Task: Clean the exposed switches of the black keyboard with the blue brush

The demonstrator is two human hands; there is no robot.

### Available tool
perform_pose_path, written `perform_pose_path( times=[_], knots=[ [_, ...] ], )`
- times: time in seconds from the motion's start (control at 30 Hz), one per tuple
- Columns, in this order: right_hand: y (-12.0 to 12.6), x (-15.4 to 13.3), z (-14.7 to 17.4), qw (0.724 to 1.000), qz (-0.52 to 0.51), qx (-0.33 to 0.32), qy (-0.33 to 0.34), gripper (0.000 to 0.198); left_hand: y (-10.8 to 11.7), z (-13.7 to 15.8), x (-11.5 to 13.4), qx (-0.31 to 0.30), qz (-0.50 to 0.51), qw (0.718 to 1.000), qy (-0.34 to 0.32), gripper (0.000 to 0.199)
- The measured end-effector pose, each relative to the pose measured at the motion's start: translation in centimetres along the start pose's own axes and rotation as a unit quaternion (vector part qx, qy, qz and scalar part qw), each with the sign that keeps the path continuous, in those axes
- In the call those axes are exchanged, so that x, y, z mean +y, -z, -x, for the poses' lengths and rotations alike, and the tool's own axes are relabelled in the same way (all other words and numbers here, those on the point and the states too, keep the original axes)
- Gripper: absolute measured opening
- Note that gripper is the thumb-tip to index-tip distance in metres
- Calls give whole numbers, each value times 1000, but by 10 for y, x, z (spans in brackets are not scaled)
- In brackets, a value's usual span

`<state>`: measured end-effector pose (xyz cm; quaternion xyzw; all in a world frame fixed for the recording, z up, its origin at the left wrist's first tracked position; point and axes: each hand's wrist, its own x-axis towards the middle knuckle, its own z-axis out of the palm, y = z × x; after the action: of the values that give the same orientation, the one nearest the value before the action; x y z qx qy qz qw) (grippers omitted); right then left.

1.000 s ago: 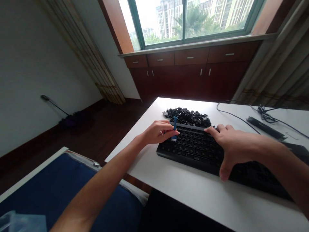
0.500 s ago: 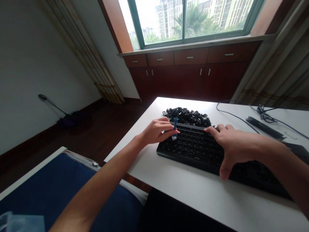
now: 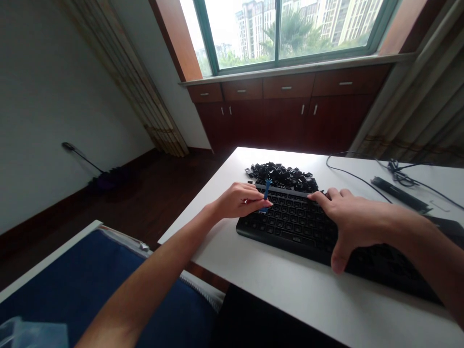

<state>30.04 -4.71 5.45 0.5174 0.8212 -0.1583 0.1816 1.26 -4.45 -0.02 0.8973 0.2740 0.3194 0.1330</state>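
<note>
My left hand (image 3: 241,199) is closed, pinching a small blue brush (image 3: 267,190) between thumb and fingers. The brush stands nearly upright over the left part of a black keyboard (image 3: 286,245), its lower end down at the key sockets. The keyboard's keycaps are off in the part that shows. My right hand (image 3: 357,224) spans the keyboard with fingers at the far edge and thumb at the near edge, holding it. It hides much of the middle. Behind the keyboard lies a heap of loose black keycaps (image 3: 286,175).
The white table (image 3: 217,241) carries a black cable (image 3: 400,174), a long black strip (image 3: 398,193) and a thin bent wire (image 3: 438,205) at the right. A blue fabric-covered piece (image 3: 90,275) stands at lower left. Drawers and cabinets (image 3: 275,118) line the window wall.
My left hand has shifted slightly right with the brush, whose white bristles show less now. My right hand keeps its place on the keyboard. The whole view has moved a little.
</note>
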Motion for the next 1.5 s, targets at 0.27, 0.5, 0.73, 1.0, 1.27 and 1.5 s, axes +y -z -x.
perform_pose_path(
  times=[0.27, 0.5, 0.73, 1.0, 1.27, 1.5],
  knots=[
    [0, -1, -1, 1000, 4, 1, -1, 155, 0, 0, 1, -1, 5, 1000, 10, 32],
    [2, 0, 1, 1000, -2, 3, -6, 155, 1, 1, -2, 8, -18, 1000, -15, 20],
    [2, -1, 1, 1000, 7, -5, -4, 157, 2, 3, -4, 18, -71, 997, -29, 18],
    [-1, 1, -1, 1000, -5, 9, 7, 155, 3, 1, -2, 15, -55, 998, -30, 20],
    [-1, 1, -1, 1000, -2, 4, 3, 156, 1, 0, 0, 5, -8, 1000, 0, 22],
    [3, -3, 1, 1000, 7, -4, -7, 155, 0, -1, 1, 1, 16, 1000, 12, 27]
  ],
)
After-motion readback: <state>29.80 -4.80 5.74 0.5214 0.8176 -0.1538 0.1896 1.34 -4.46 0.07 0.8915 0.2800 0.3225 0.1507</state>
